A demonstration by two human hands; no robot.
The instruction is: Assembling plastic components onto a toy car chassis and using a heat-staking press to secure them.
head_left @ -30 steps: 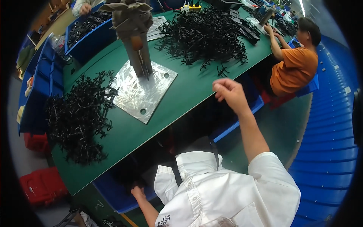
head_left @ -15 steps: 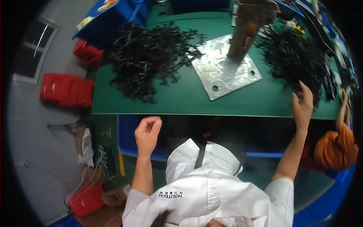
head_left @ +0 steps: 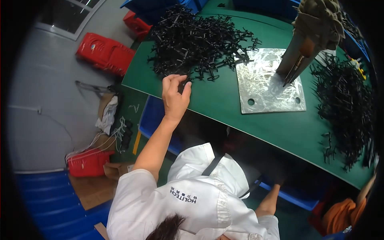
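Note:
My left hand is at the near edge of the left heap of small black branched plastic parts. Its fingers and thumb curl round a black plastic part, only partly visible between them. Below the table's front edge, my right hand sits in dark shadow near a blue bin; its fingers are hidden. Between two heaps, a metal plate with round holes carries an upright metal post, its top wrapped in brownish material. The second heap of black parts lies on the right.
The green tabletop has a blue bin at its far left. Red plastic stools stand left of it. Below the front edge runs a blue bin rim. A person in an orange top is at the lower right.
My view has turned. My left hand has moved from in front of the table to the left heap, and my right hand has left the right heap and dropped below the table edge.

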